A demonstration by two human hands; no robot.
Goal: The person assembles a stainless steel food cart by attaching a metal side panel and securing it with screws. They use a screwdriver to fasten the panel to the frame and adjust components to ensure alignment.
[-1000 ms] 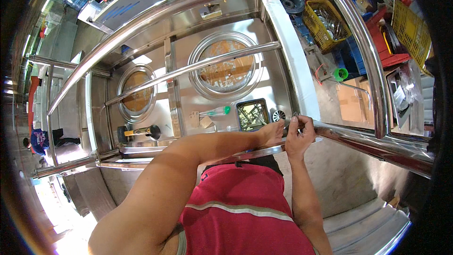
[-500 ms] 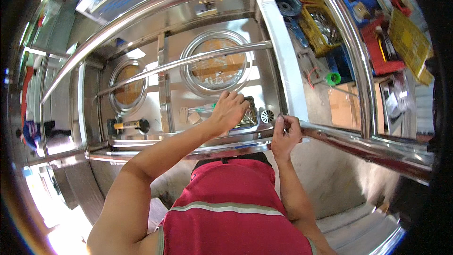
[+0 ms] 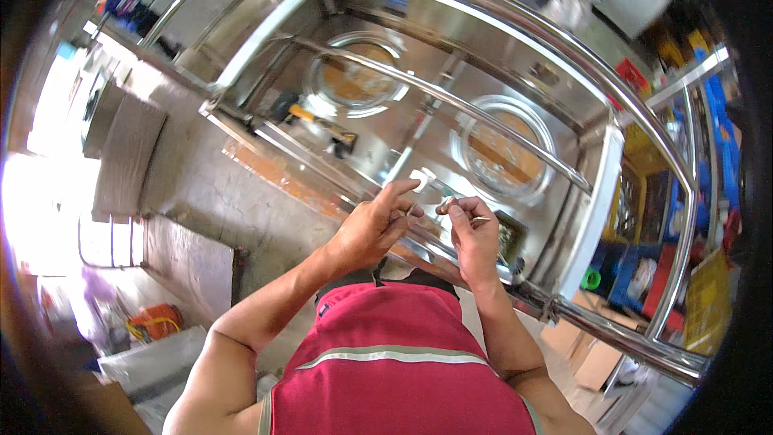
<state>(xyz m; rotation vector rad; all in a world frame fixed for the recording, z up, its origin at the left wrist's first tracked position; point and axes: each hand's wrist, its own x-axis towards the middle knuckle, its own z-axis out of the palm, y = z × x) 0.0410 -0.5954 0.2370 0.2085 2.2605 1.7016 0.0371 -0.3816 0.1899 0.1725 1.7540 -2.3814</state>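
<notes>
Silvery and apparently metal, the part [image 3: 444, 206] pinched in the right hand [image 3: 475, 238] over the near side of the frame [image 3: 515, 142] looks light, stiff and slippery to me, best held by its edges; whether the half-curled left hand [image 3: 372, 229] grips anything, I cannot tell.

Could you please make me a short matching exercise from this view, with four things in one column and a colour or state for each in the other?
Column one
1. Right hand
2. Hammer-like tool
3. Person's top
4. Round fitting on the right

Column two
A. Red with a pale stripe
B. Brownish centre within a shiny rim
C. Pinching a small item
D. Yellow and black

Right pairs: 1-C, 2-D, 3-A, 4-B
</notes>
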